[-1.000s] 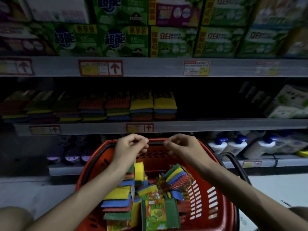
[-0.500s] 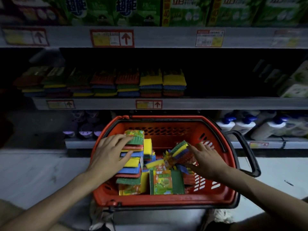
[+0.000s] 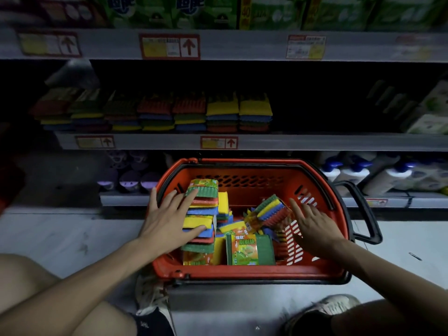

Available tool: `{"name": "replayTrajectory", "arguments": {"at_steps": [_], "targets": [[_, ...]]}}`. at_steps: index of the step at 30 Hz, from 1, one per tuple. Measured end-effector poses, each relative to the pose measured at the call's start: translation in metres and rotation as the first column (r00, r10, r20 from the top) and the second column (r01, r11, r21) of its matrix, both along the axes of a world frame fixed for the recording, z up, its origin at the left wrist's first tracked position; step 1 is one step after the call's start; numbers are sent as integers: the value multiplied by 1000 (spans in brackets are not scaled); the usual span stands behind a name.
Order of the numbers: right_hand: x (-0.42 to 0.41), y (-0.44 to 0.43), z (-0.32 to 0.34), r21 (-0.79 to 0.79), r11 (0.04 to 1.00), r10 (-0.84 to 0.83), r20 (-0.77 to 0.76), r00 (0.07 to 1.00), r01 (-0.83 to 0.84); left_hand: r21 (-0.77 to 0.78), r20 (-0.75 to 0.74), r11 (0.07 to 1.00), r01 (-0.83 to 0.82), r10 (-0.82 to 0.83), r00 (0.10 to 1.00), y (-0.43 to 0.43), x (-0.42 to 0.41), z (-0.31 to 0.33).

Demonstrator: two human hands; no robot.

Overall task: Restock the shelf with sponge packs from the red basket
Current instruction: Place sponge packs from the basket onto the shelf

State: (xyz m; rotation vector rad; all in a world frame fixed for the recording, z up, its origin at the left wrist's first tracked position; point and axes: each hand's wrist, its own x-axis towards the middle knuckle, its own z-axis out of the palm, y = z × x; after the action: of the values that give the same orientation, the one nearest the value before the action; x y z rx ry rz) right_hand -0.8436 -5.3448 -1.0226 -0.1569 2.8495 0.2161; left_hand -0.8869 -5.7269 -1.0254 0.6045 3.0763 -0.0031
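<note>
Dim store shelving [image 3: 242, 44] rose beyond the red basket [image 3: 242, 274], where many sponge packs [image 3: 201, 214] lay unshelved, the shelf [image 3: 315, 141] apparently bare at right, while the left hand [image 3: 169, 221] lay spread-fingered on those at left and the right hand [image 3: 315, 226] hovered, fingers apart, gripping nothing.
</note>
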Motion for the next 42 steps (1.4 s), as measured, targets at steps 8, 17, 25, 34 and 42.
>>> {"name": "replayTrajectory", "arguments": {"at_steps": [8,17,25,34,42], "targets": [[11,35,5,5,997,-73,11,997,73,22,10,998,53,-53,999,39,-5,-1],[23,73,4,14,989,-145,-7,989,145,-35,91,995,95,-92,992,91,-10,4],[32,87,-5,14,991,-136,-7,991,136,-134,33,981,139,-136,990,105,-14,3],[42,89,10,16,992,-126,60,990,125,-99,11,988,120,-119,993,113,-5,5],[39,80,8,41,987,-157,102,982,154,-106,4,983,150,-150,989,104,6,14]]}}
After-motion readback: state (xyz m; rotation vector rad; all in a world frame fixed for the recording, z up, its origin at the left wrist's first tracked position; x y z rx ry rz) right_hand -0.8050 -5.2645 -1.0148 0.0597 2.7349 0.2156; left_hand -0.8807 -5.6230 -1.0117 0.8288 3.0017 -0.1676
